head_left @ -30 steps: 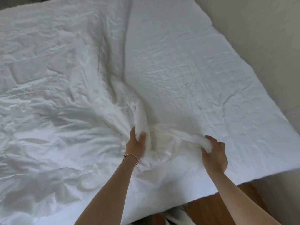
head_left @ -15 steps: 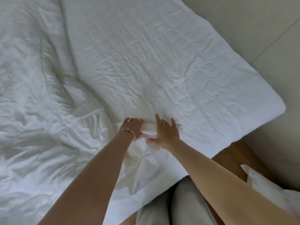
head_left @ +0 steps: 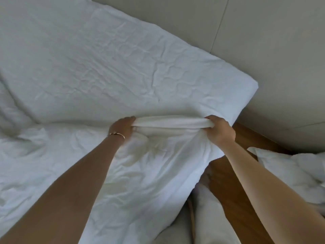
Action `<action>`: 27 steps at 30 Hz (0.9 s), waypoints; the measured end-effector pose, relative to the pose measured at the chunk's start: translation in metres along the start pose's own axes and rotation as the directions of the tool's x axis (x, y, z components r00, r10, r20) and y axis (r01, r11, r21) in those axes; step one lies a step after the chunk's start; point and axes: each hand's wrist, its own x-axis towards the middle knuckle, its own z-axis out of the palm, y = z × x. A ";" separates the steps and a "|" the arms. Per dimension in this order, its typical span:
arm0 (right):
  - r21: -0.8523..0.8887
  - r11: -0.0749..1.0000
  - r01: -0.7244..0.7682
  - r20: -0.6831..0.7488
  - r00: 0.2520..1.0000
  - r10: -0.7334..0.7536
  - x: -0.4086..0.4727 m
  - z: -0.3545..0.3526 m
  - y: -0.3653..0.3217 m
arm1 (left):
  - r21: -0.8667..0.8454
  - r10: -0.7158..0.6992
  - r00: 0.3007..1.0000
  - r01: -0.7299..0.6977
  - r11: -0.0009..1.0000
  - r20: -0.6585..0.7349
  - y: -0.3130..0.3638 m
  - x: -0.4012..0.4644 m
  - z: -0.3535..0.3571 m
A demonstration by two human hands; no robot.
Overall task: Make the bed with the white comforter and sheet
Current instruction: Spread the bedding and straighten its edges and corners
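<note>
Fingers [head_left: 213, 120] on both hands now clamp the comforter [head_left: 168, 123] edge, stretched taut between them; half a second ago the right hand [head_left: 219, 132] lay flat. Looks ready to pull up.

A bedroom is shown, most likely in a home or a hotel room, though which of the two cannot be told. Most of the view is taken up by a bed [head_left: 246, 88] covered in a creased white sheet [head_left: 105, 64], with a crumpled white comforter [head_left: 52, 155] spread over its near side. The bed's far corner is set close against a plain pale wall [head_left: 272, 41] divided by thin panel seams. A strip of warm brown wooden floor [head_left: 233, 199] is seen beside the bed at the lower right. More white bedding, seemingly a pillow [head_left: 290, 168], is left lying on that floor.
</note>
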 end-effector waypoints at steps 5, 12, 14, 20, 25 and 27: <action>-0.025 0.995 -0.101 -0.140 0.986 0.096 0.036 -0.040 0.037 | 0.125 0.200 0.893 -0.163 0.979 -0.403 0.088 0.087 -0.080; -0.078 0.977 -0.197 -0.203 0.963 0.177 0.103 -0.023 0.066 | 0.286 0.058 0.982 -0.004 0.958 -0.182 0.117 0.158 -0.057; 0.017 0.983 -0.185 -0.205 0.961 0.185 0.111 -0.010 0.072 | 0.237 -0.080 0.990 0.107 0.966 -0.120 0.127 0.169 -0.029; 0.170 0.978 -0.120 -0.493 0.849 0.190 0.141 -0.022 0.096 | 0.048 -0.038 0.909 0.063 0.997 -0.415 0.164 0.212 -0.047; 0.232 0.941 -0.245 -0.500 0.800 0.332 0.177 -0.076 0.148 | 0.027 0.249 0.841 -0.270 0.963 -0.480 0.254 0.266 -0.079; 0.174 0.941 -0.290 -0.483 0.808 0.338 0.190 -0.082 0.157 | 0.026 0.239 0.860 -0.255 0.967 -0.451 0.267 0.283 -0.075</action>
